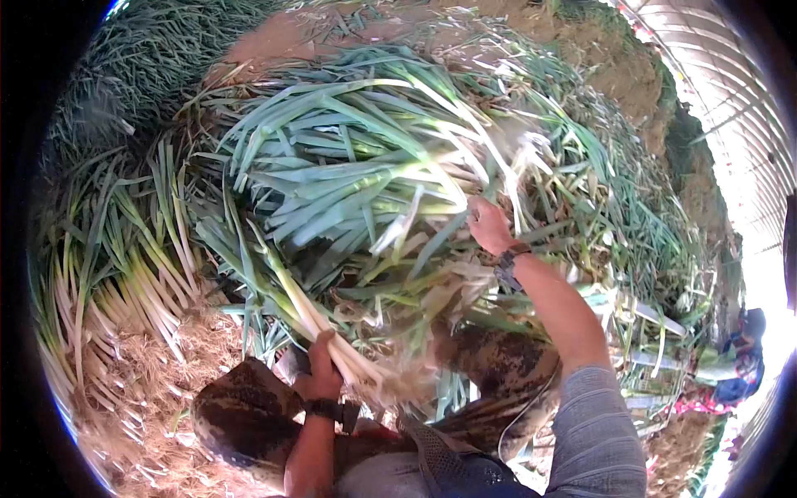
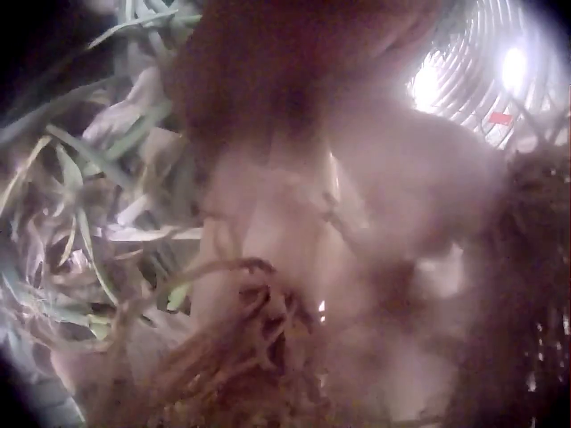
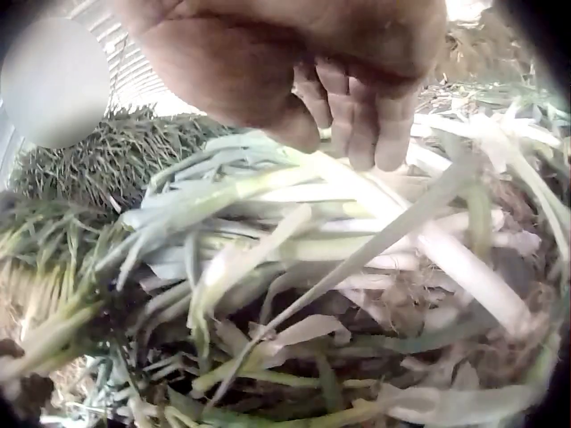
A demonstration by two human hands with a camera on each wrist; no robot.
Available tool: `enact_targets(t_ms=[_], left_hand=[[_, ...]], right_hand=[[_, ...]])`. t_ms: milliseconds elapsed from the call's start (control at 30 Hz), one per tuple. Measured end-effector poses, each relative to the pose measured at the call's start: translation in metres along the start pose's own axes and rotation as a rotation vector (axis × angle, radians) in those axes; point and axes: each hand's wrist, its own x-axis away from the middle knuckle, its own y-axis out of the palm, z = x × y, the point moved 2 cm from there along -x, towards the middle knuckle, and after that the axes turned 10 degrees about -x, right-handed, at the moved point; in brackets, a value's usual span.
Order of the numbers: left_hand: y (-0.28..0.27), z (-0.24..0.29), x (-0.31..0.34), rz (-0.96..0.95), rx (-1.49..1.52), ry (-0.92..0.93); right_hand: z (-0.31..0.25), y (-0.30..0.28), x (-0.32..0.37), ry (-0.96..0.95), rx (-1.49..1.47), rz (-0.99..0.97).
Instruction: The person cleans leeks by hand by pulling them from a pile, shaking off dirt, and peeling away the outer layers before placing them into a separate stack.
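Note:
A few long green onions [image 1: 303,303] with white stalks and shaggy roots lie slantwise over the person's lap, gripped low on the stalks by the left hand [image 1: 320,369]. Blurred white stalks [image 2: 268,223] and brown roots [image 2: 259,357] fill the left wrist view. At the right end of a heap of green onions [image 1: 332,178] is the right hand [image 1: 490,226]. In the right wrist view its fingers [image 3: 393,134] hang loosely over a white stalk [image 3: 464,276], holding nothing. A loose grey-green leaf [image 3: 357,259] slants across just below it.
More green onions [image 1: 137,274] with dirty roots stand bunched at the left. Peeled leaves [image 1: 598,191] litter the ground at right and in front of the camouflage-clad knees [image 1: 241,407]. Growing green rows [image 1: 158,58] fill the far left; a ribbed tunnel wall [image 1: 730,91] rises at right.

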Motion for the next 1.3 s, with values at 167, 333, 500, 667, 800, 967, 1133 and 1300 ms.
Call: enact_targets(t_ms=[167, 333, 500, 667, 800, 967, 1133, 1300], left_hand=[[0.007, 0.002, 0.014, 0.081, -0.266, 0.180], [0.020, 0.004, 0.015, 0.170, -0.052, -0.068], [0.009, -0.007, 0.009, 0.169, -0.121, -0.058], [0.026, 0.022, 0.030, 0.145, -0.162, 0.081], [0.012, 0.009, 0.012, 0.069, -0.050, -0.025], [0.023, 0.028, 0.034, -0.022, -0.060, 0.271], [0.014, 0.025, 0.030, -0.341, 0.113, 0.069], [0.000, -0.031, 0.000, -0.342, -0.205, 0.487]], right_hand=[[0.032, 0.065, -0.060, -0.015, -0.032, 0.010], [0.080, 0.080, -0.066, 0.205, 0.139, 0.066], [0.109, 0.073, -0.017, 0.567, 0.214, -0.330], [0.069, 0.078, 0.025, 0.579, -0.373, -0.542], [-0.091, 0.051, 0.041, 0.468, -0.540, -0.591], [-0.186, 0.066, 0.083, 0.108, -0.483, -0.647], [-0.210, 0.104, 0.155, 0.268, -0.463, -0.798], [-0.239, 0.091, 0.187, 0.139, -0.341, -0.890]])
